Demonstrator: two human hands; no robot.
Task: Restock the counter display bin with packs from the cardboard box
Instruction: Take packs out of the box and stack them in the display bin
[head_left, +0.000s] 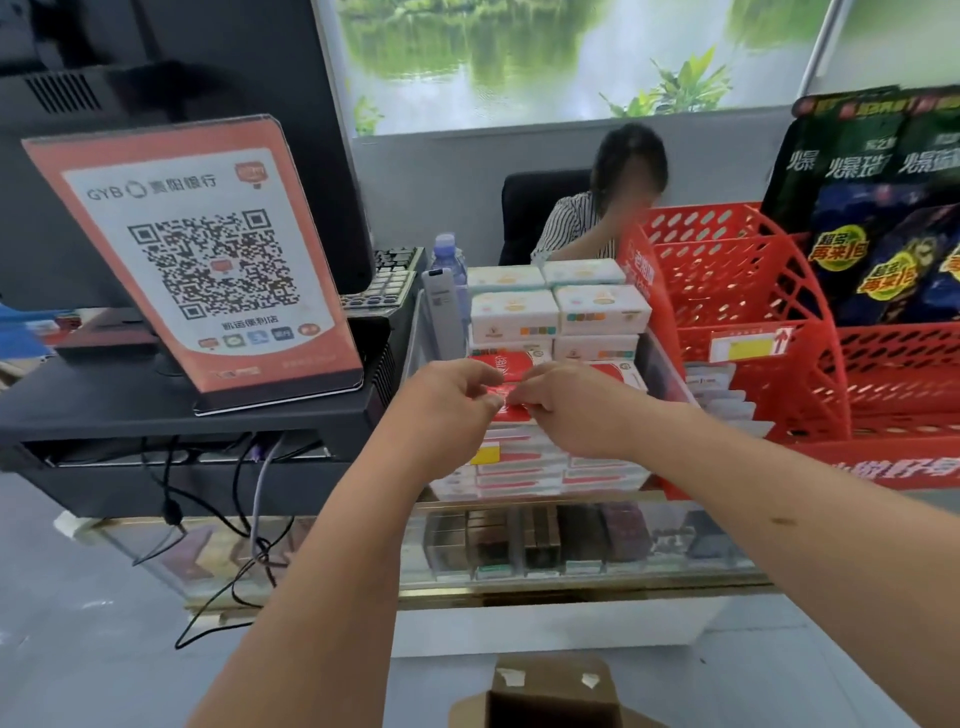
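A clear counter display bin (662, 358) on the glass counter holds stacked packs: white ones (514, 314) at the back, red and white ones (519, 457) in front. Both my hands reach over the front stack. My left hand (449, 400) and my right hand (566, 402) meet with curled fingers and pinch a red pack (511, 402) between them, on top of the front pile. The open cardboard box (550, 691) stands on the floor below, at the frame's bottom edge; its inside is dark.
A QR-code payment sign (208, 260) stands on a black register stand (156, 415) at left, cables hanging below. A red plastic basket rack (753, 312) is right of the bin. A person sits behind the counter. A water bottle (449, 260) stands behind the bin.
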